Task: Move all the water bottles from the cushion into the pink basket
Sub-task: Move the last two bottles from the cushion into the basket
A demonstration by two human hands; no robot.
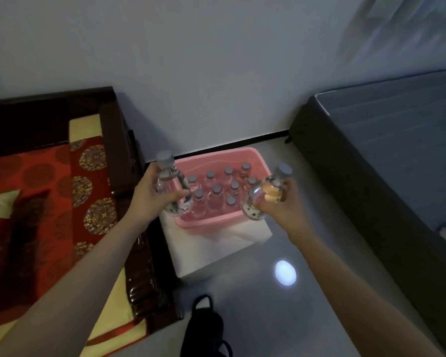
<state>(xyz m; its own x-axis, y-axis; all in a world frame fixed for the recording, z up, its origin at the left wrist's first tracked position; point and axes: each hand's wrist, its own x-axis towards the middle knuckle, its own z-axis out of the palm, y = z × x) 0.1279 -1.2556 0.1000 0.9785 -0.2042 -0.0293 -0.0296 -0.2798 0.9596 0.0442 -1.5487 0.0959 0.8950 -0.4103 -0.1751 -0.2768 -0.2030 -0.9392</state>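
My left grip is clasping the left bottle, my right grip the right bottle, both over the pink basket, covering its near corners. The other bottles are standing inside; a dark bag is being cut off below.

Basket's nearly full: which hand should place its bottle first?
Left, probably. The left hand holds its near-upright bottle over the pink basket's freer left corner; the right hand's tilted bottle overhangs the right rim.
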